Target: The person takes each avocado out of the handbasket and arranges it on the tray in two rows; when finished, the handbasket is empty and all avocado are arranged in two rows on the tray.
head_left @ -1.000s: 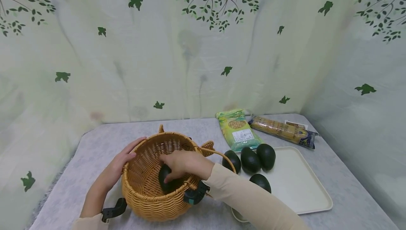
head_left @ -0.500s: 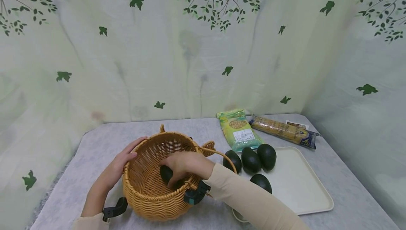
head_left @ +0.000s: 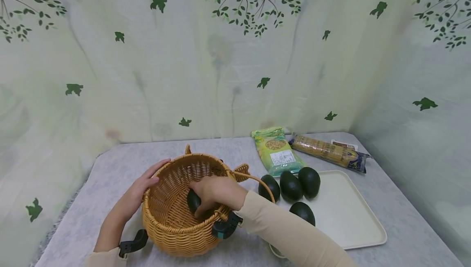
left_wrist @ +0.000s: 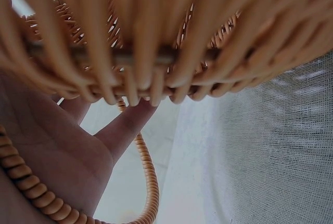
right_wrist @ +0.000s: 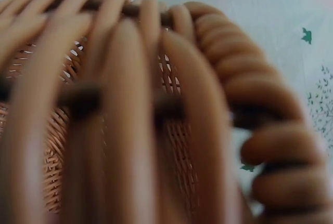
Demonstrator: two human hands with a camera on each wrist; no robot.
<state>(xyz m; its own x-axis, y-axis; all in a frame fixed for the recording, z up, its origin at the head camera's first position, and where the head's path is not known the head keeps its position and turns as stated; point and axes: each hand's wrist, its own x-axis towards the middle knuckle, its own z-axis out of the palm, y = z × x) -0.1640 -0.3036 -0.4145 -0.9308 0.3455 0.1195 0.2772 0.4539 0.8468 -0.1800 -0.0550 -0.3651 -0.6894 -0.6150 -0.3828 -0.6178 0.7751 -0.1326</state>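
Note:
A round wicker basket [head_left: 184, 240] leans with its mouth toward me in the head view; its weave also fills both wrist views. My left hand [head_left: 137, 191] lies against the basket's left side, its fingers straight along the rim [left_wrist: 156, 91]. My right hand [head_left: 213, 193] reaches inside the basket and holds a dark green avocado [head_left: 193, 201], with the thumb across its near side. The hand hides much of that avocado. Right of the basket, several more avocados [head_left: 290, 186] sit at the left part of a white tray [head_left: 349, 214].
Behind the tray lie a green and yellow bag [head_left: 277, 150] and a long pack of what looks like pasta [head_left: 327, 149]. The basket's handle [head_left: 263, 183] hangs down toward the tray's avocados. Part of a pale rim [head_left: 276, 251] shows below my right sleeve [head_left: 290, 234].
My right hand has shifted slightly over the avocado inside the basket, and the thumb now covers a different part of it. The left hand and the basket have stayed in place.

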